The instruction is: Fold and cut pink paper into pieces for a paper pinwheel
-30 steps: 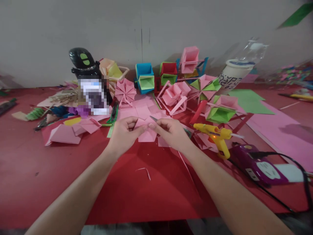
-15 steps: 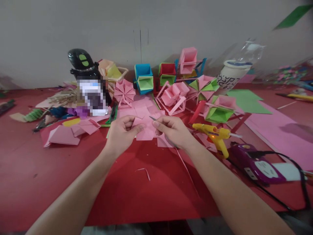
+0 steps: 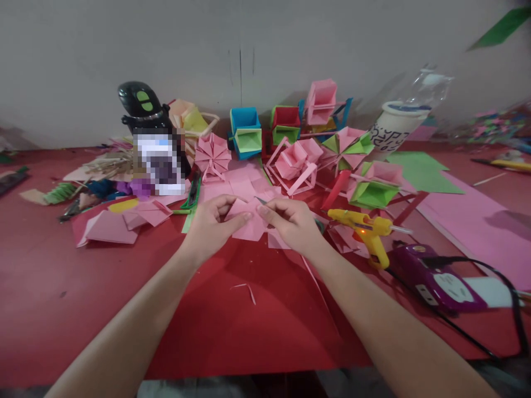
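Observation:
My left hand [image 3: 213, 224] is closed, pinching a small piece of pink paper [image 3: 251, 229] between thumb and fingers. My right hand [image 3: 292, 221] is closed around what look like scissors, with a thin grey blade tip [image 3: 260, 200] poking out past the fingertips at the paper's upper right. A bit of green handle [image 3: 319, 224] shows behind that hand; the rest of the tool is hidden. The right thumb comes close to the paper's edge; whether it touches cannot be made out. More pink paper [image 3: 244, 179] lies flat behind both hands.
A yellow glue gun [image 3: 365, 224] with its light on lies right, beside a purple power strip [image 3: 440, 279] and cable. Folded paper models [image 3: 296, 160] line the back. A phone [image 3: 160, 163] leans on a black figure [image 3: 141, 102]. Paper scraps [image 3: 250, 293] lie on the red table [image 3: 232, 342].
My hands have drawn slightly closer together, and the right fingertips now reach the held paper's edge. The pink piece has tilted a little. The whole view has shifted slightly.

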